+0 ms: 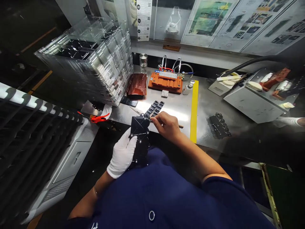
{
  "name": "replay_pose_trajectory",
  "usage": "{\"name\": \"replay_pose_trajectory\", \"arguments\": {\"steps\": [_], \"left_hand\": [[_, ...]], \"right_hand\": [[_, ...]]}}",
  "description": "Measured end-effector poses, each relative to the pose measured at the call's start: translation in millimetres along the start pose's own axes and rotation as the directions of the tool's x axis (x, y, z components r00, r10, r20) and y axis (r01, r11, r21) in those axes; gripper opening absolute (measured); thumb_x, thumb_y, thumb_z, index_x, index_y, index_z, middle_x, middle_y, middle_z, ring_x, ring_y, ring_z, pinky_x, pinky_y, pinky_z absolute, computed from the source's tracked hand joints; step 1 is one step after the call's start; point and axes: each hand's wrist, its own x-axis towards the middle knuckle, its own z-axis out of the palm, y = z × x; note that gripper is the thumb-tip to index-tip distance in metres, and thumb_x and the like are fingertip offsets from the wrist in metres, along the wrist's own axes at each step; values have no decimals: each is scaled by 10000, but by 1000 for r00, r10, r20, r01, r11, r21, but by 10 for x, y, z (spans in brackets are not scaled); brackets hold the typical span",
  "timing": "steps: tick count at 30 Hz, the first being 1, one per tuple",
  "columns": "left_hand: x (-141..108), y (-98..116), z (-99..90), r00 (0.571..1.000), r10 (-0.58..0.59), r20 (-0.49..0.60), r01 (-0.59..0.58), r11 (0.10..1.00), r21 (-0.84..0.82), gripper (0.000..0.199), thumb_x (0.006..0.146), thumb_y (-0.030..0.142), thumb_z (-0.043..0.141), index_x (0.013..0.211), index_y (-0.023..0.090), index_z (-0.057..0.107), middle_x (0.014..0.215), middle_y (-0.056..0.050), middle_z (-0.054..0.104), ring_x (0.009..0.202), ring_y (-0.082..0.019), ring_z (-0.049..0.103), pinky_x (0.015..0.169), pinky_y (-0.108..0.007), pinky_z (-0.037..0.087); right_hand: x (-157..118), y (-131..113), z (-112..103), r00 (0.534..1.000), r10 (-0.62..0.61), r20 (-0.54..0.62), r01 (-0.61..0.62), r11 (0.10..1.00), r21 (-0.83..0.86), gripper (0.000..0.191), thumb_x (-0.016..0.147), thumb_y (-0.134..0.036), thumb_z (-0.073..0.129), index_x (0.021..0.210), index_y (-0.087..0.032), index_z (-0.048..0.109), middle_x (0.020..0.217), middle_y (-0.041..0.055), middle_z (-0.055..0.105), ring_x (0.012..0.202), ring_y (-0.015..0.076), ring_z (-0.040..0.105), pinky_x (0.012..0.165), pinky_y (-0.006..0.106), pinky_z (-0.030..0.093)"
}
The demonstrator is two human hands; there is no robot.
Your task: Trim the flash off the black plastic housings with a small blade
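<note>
Navy-blue cloth shirt (152,194), cut off below, fronts white-gloved left hand (122,154) clasping black moulded plate (140,127), bare right hand (168,125) pinching thin indistinct item (150,118).

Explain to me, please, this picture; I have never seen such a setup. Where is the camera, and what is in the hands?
There is no robot here, only a person. The single picture comes from a camera on the head, looking forward and down. The left hand, in a white glove, holds a black part. The bare right hand works at its upper edge; what its fingers pinch is too small to tell. On the metal table are clear stacked trays, an orange fixture, a lidded jar, dark strips and a yellow band.
</note>
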Motion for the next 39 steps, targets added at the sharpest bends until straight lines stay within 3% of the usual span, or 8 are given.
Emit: {"name": "replay_pose_trajectory", "arguments": {"steps": [5, 10, 15, 21, 33, 39], "left_hand": [[32, 12, -29, 997, -47, -66, 46, 999, -16, 565, 876, 413, 602, 1365, 135, 551, 1147, -105, 732, 1031, -232, 694, 941, -312, 533], [26, -16, -31, 998, -35, -46, 35, 999, -19, 594, 887, 428, 591, 1396, 132, 515, 1118, -104, 742, 976, -226, 709, 896, -310, 553], [6, -47, -40, 998, -19, -56, 20, 1000, 8, 586, 886, 418, 594, 1393, 134, 518, 1170, -111, 724, 1044, -238, 689, 971, -334, 522], [-19, -33, -43, 996, -37, -77, 37, 999, -9, 591, 890, 418, 587, 1401, 133, 506, 1166, -111, 725, 1014, -229, 700, 935, -317, 540], [-35, 59, 4, 994, -21, -111, 19, 1000, -17, 520, 889, 342, 588, 1370, 150, 545, 1184, -85, 723, 1037, -205, 692, 947, -288, 535], [-40, 11, -11, 993, -28, -116, 27, 1000, -5, 541, 891, 376, 594, 1381, 154, 537, 1149, -82, 735, 1013, -201, 696, 926, -274, 537]], "right_hand": [[-97, -31, -63, 978, -117, 171, 112, 993, 40, 330, 975, -371, 482, 737, -184, 612, 660, 18, 631, 576, 105, 531, 565, 234, 366], [-121, -52, -69, 962, -167, 217, 177, 984, -28, 373, 984, -379, 464, 699, -182, 602, 657, 18, 629, 573, 99, 524, 540, 240, 318], [-102, -59, -40, 967, -184, 178, 210, 968, -141, 404, 983, -384, 469, 653, -184, 588, 646, 23, 627, 576, 106, 515, 530, 264, 275], [-130, -61, -4, 972, -181, 151, 190, 980, -49, 352, 974, -365, 495, 697, -185, 614, 655, 16, 648, 581, 102, 558, 551, 245, 333], [-166, -86, 17, 987, -162, -9, 161, 986, -43, 339, 959, -330, 528, 671, -172, 614, 598, 9, 614, 524, 89, 519, 511, 226, 332], [-163, -66, -16, 990, -126, 65, 122, 991, 56, 320, 955, -340, 531, 703, -171, 632, 617, 9, 620, 521, 83, 507, 529, 213, 363]]}}
